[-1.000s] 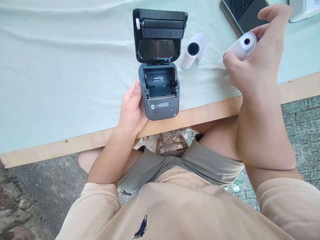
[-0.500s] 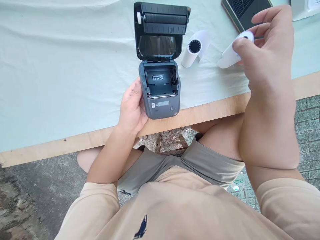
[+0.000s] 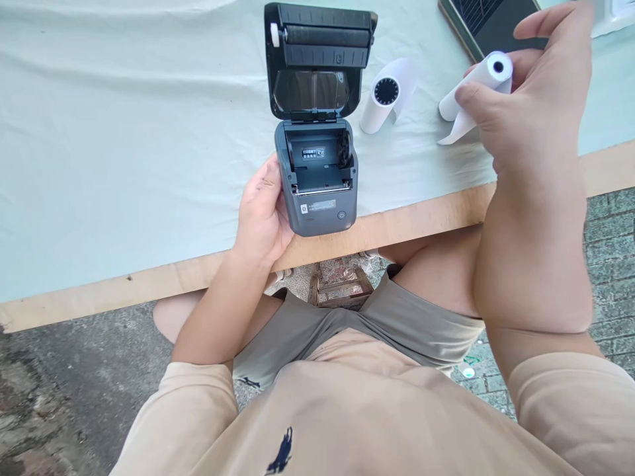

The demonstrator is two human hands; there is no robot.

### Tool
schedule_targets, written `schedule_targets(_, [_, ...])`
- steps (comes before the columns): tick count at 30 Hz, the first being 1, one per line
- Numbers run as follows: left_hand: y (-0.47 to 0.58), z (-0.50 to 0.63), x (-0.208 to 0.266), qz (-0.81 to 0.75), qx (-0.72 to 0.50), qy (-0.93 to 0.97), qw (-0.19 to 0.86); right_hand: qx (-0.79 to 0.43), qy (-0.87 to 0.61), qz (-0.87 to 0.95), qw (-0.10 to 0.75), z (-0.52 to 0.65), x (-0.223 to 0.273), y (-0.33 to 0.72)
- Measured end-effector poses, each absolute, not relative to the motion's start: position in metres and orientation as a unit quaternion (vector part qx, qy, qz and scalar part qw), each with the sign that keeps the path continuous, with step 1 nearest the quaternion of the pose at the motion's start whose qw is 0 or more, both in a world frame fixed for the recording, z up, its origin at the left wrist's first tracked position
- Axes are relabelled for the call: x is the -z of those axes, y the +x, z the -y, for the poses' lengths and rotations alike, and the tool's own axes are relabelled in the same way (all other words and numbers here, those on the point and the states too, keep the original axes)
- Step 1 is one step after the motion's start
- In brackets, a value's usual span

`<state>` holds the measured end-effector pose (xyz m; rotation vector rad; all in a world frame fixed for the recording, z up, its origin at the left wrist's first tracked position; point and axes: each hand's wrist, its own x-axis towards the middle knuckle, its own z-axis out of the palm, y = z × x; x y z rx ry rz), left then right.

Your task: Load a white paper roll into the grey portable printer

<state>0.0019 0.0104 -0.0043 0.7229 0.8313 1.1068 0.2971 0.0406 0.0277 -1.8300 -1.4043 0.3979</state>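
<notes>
A dark grey portable label printer is tilted up near the table's front edge, its black lid swung fully back and its paper bay bare inside. My left hand grips the printer from its left side and underneath. On the right, my right hand holds a white paper roll between thumb and fingers, with a loose paper end hanging below it. A second white roll, with a black toothed core and a trailing sheet, stands on the table between the printer and my right hand.
A pale green cloth covers the table, leaving a bare wooden front edge. At the back right lies a dark laptop-like device, partly behind my right hand. A white object is beyond it. My legs are under the table.
In my right hand the paper roll has turned, so its end and small core now show and the loose paper end hangs lower. The left hand and printer stay almost still.
</notes>
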Motion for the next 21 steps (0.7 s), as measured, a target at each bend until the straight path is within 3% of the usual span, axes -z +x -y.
schedule_targets(7, [0.002, -0.010, 0.002, -0.380, -0.492, 0.324, 0.713, -0.118, -0.801, 0.496, 0.314, -0.045, -0.039, 0.286])
schedule_targets(10, [0.002, -0.010, 0.001, -0.382, -0.486, 0.322, 0.717, -0.117, -0.780, 0.514, 0.336, -0.047, -0.040, 0.287])
schedule_targets(13, [0.002, -0.010, 0.000, -0.386, -0.486, 0.313, 0.719, -0.115, -0.738, 0.528, 0.404, -0.045, -0.040, 0.290])
schedule_targets(18, [0.003, -0.011, -0.001, -0.391, -0.488, 0.296, 0.722, -0.192, -0.516, 0.568, 0.612, -0.046, -0.036, 0.292])
schedule_targets(21, [0.004, -0.011, -0.001, -0.389, -0.492, 0.289, 0.723, -0.221, -0.445, 0.573, 0.652, -0.052, -0.031, 0.295])
